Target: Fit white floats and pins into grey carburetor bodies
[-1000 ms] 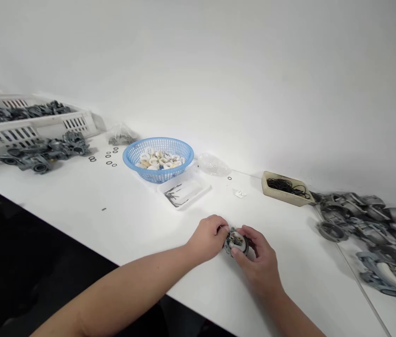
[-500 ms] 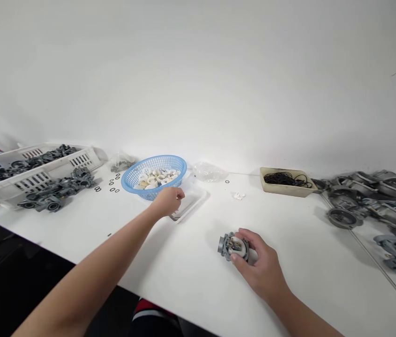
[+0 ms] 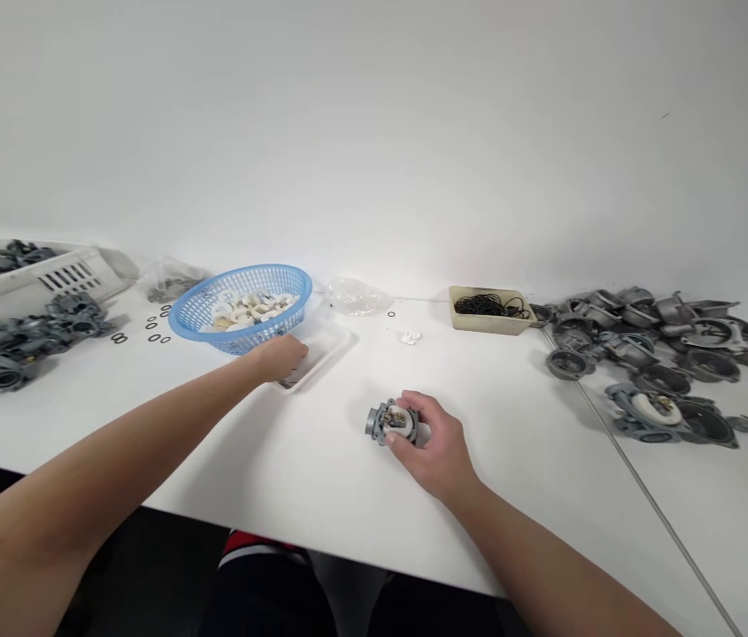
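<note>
Many rings (image 3: 250, 310) fill a blue basket (image 3: 214, 329); left hand (image 3: 279, 356) curls over a tray (image 3: 330, 347), right hand (image 3: 436, 442) grips a carburetor (image 3: 390, 422).

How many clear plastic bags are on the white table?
2. One crumpled clear plastic bag holds small dark parts, left of the blue plastic basket; the other lies right of it, behind the white plastic tray. Others may be hidden.

The carburetor body (image 3: 383, 422) is dull, slightly rough grey cast metal with a smooth white plastic part (image 3: 397, 423), the basket (image 3: 241, 276) is glossy blue plastic, and the tabletop (image 3: 320, 478) is smooth white.
</note>
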`<state>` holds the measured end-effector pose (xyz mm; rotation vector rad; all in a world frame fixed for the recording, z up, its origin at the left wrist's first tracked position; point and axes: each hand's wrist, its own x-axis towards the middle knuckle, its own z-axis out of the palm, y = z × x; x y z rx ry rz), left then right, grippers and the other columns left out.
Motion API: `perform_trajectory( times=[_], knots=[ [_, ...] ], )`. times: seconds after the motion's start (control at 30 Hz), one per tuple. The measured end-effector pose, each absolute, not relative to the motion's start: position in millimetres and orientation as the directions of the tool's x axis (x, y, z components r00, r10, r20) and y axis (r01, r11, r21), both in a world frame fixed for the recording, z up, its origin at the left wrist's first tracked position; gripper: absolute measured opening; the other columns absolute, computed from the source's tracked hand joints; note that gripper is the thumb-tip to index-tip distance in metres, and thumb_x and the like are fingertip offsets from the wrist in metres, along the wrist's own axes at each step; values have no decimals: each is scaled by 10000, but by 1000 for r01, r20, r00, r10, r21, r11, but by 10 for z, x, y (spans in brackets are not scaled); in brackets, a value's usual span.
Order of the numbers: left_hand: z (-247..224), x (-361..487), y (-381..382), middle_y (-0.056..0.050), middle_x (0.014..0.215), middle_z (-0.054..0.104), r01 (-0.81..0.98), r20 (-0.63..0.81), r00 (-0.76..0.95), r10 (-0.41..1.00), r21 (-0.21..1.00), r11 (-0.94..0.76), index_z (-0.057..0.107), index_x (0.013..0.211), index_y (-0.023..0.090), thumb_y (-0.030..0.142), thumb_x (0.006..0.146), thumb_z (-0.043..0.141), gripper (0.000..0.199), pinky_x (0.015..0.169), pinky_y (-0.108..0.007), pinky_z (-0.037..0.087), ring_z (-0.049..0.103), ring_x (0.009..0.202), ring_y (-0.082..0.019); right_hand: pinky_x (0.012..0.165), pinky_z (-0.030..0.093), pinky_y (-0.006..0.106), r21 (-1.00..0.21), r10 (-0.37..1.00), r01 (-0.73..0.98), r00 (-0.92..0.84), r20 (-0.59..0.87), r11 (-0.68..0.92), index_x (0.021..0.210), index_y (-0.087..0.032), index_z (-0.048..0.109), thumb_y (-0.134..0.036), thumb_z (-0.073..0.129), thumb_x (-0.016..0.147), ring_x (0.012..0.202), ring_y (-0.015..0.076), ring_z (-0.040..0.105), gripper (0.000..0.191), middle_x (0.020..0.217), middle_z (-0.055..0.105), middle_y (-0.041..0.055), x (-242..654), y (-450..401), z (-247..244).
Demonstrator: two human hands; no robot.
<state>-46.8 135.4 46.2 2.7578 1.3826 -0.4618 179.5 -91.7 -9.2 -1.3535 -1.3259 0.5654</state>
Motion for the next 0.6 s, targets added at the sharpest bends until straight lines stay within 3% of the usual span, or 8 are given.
perform_trajectory(
  times=[0.3, 0.6],
  knots=[
    [476, -535, 1458, -128, 844, 647, 730, -364, 536, 762, -254, -634, 611, 819, 142, 116, 684, 548, 151, 733, -333, 456, 603, 767, -252, 841, 540, 374, -881, 898, 404, 247, 365, 247, 1113, -218, 573, -263, 684, 695, 936, 220, 645, 435, 1042, 664, 40, 1819, -910, -101],
    [489, -506, 1433, -120, 815, 613, 719, -368, 479, 797, -357, -597, 595, 829, 111, 103, 723, 510, 136, 694, -339, 466, 586, 771, -249, 804, 542, 334, -883, 901, 395, 236, 365, 254, 1112, -240, 559, -204, 682, 692, 928, 200, 646, 439, 1043, 659, 20, 1803, -916, -71]
  ],
)
